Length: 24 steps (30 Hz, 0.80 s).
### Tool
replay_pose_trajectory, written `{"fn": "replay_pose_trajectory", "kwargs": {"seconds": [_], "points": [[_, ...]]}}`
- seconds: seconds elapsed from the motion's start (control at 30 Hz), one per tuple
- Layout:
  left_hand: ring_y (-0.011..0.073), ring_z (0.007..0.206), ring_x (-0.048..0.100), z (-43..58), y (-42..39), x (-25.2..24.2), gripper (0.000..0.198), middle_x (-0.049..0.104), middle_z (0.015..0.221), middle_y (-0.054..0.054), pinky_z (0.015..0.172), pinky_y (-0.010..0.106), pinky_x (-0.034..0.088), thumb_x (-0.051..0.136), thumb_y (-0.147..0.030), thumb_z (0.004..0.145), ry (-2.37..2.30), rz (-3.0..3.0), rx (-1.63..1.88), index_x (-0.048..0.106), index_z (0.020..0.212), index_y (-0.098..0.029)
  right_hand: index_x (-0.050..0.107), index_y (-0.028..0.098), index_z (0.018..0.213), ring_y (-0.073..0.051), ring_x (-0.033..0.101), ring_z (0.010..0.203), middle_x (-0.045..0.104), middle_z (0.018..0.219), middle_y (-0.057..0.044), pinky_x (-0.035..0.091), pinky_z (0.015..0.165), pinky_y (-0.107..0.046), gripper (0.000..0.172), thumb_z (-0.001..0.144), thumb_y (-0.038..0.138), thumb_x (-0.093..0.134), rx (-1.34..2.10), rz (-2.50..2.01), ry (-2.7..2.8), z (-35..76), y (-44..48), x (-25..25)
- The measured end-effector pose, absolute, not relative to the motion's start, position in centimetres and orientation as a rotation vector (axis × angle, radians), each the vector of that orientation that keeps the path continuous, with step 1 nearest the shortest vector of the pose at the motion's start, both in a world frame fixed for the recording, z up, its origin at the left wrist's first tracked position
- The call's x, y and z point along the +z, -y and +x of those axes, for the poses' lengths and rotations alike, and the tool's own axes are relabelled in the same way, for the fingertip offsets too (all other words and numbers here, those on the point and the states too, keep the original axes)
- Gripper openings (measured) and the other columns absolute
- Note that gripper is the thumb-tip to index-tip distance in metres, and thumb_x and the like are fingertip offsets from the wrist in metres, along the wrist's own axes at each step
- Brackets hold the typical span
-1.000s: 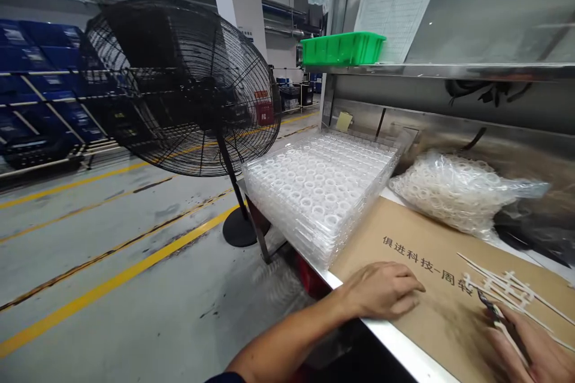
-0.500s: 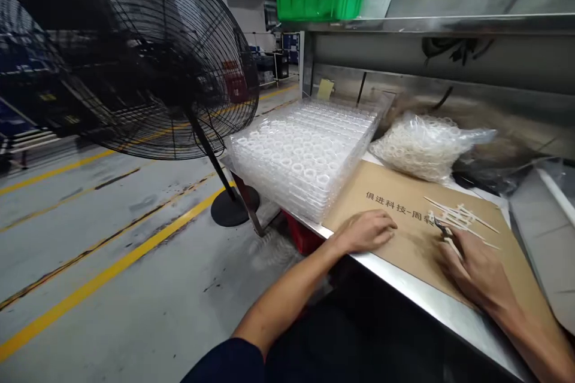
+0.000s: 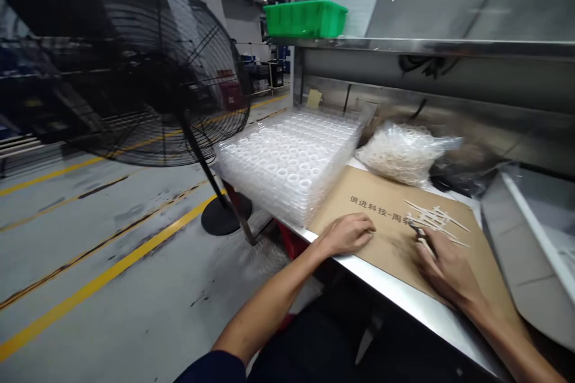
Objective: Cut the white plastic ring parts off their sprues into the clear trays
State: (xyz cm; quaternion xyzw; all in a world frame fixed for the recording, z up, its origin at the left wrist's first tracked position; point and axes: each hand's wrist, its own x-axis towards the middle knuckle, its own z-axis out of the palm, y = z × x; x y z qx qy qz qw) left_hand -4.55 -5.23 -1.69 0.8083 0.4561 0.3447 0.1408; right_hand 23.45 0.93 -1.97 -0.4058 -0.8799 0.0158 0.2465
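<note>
My right hand [image 3: 447, 266] is closed around a pair of small nippers [image 3: 418, 232] with dark jaws and a pale handle, held low over a brown cardboard sheet [image 3: 381, 257]. Just beyond the jaws lies a loose pile of thin white plastic sticks [image 3: 438, 219]. At the near edge of the cardboard, my left hand [image 3: 348, 233] rests with its fingers curled in; whatever they hold, if anything, is hidden. To its left, a stack of clear plastic trays [image 3: 287, 191] carries rows of white rings [image 3: 281, 158].
A clear bag of off-white rings [image 3: 399, 155] sits behind the cardboard. A grey bin [image 3: 525, 263] stands on the right. Above, a green basket [image 3: 305, 19] is on the metal shelf [image 3: 426, 46]. A large black fan [image 3: 157, 84] stands left of the bench.
The view has shifted, so the bench and everything on it appear further left and a little lower. Both hands keep nearly the same place on the cardboard.
</note>
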Motion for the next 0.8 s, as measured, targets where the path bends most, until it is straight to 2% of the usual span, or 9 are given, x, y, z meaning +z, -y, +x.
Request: {"fn": "replay_pose_trajectory", "kwargs": {"seconds": [0.1, 0.2, 0.33, 0.47, 0.57, 0.63, 0.7, 0.8], "points": [[0.0189, 0.101, 0.065, -4.7, 5.9, -0.6, 0.02, 0.069, 0.106, 0.009, 0.093, 0.03, 0.052, 0.052, -0.021, 0.095, -1.257, 2.342, 0.999, 0.068, 0.106, -0.016, 0.054, 0.018, 0.12, -0.027, 0.064, 0.094, 0.067, 0.108, -0.014, 0.051, 0.084, -0.042, 0.032, 0.098, 0.035, 0.04, 0.081, -1.107, 2.396, 22.4, 0.0, -0.7], [0.02, 0.098, 0.065, -4.4, 5.7, 0.5, 0.023, 0.068, 0.106, 0.01, 0.09, 0.034, 0.053, 0.046, -0.017, 0.096, -1.19, 2.347, 0.975, 0.066, 0.109, -0.016, 0.057, 0.017, 0.117, -0.025, 0.062, 0.098, 0.067, 0.109, -0.014, 0.049, 0.088, -0.04, 0.027, 0.098, 0.032, 0.045, 0.084, -1.134, 2.395, 21.5, 0.2, 0.3], [0.0196, 0.112, 0.062, -1.5, 4.3, 2.8, 0.025, 0.065, 0.119, 0.007, 0.099, 0.034, 0.05, 0.049, -0.02, 0.098, -1.209, 2.431, 0.998, 0.062, 0.119, -0.022, 0.06, 0.014, 0.113, -0.027, 0.059, 0.101, 0.066, 0.107, -0.015, 0.048, 0.091, -0.041, 0.03, 0.094, 0.037, 0.055, 0.103, -1.124, 2.398, 21.0, -0.8, 0.4], [0.0182, 0.115, 0.061, 5.0, 2.5, 6.7, 0.029, 0.064, 0.124, 0.007, 0.099, 0.03, 0.049, 0.051, -0.017, 0.097, -0.963, 2.591, 0.955, 0.06, 0.124, -0.023, 0.064, 0.015, 0.109, -0.026, 0.06, 0.102, 0.068, 0.107, -0.013, 0.048, 0.092, -0.039, 0.029, 0.09, 0.035, 0.059, 0.164, -1.033, 2.411, 21.4, -1.0, 0.0], [0.0187, 0.111, 0.062, 10.6, 0.1, 9.6, 0.027, 0.065, 0.121, 0.008, 0.098, 0.031, 0.05, 0.051, -0.015, 0.096, -0.738, 2.659, 0.987, 0.061, 0.12, -0.021, 0.069, 0.015, 0.096, -0.026, 0.063, 0.094, 0.072, 0.095, -0.01, 0.05, 0.088, -0.039, 0.024, 0.09, 0.035, 0.058, 0.213, -0.993, 2.419, 22.0, -0.6, 0.0], [0.0187, 0.103, 0.064, 14.4, -2.1, 11.3, 0.023, 0.067, 0.114, 0.008, 0.092, 0.032, 0.052, 0.052, -0.017, 0.095, -0.648, 2.672, 1.015, 0.063, 0.116, -0.02, 0.07, 0.015, 0.088, -0.026, 0.064, 0.087, 0.073, 0.085, -0.009, 0.051, 0.085, -0.04, 0.029, 0.092, 0.04, 0.055, 0.243, -1.001, 2.414, 22.5, -0.4, 0.2], [0.0191, 0.096, 0.065, 18.3, -4.6, 12.4, 0.021, 0.069, 0.108, 0.007, 0.088, 0.032, 0.052, 0.053, -0.02, 0.094, -0.621, 2.702, 0.933, 0.066, 0.111, -0.019, 0.07, 0.014, 0.084, -0.027, 0.065, 0.086, 0.074, 0.083, -0.009, 0.051, 0.084, -0.04, 0.036, 0.093, 0.045, 0.053, 0.271, -1.02, 2.401, 22.9, -0.1, 0.5], [0.0218, 0.094, 0.067, 24.2, -7.8, 12.8, 0.021, 0.071, 0.103, 0.007, 0.087, 0.034, 0.052, 0.055, -0.024, 0.091, -0.733, 2.786, 0.604, 0.07, 0.105, -0.019, 0.071, 0.013, 0.086, -0.027, 0.065, 0.092, 0.075, 0.088, -0.01, 0.051, 0.084, -0.037, 0.037, 0.093, 0.045, 0.054, 0.314, -1.029, 2.392, 23.3, 0.0, 0.9]]}}
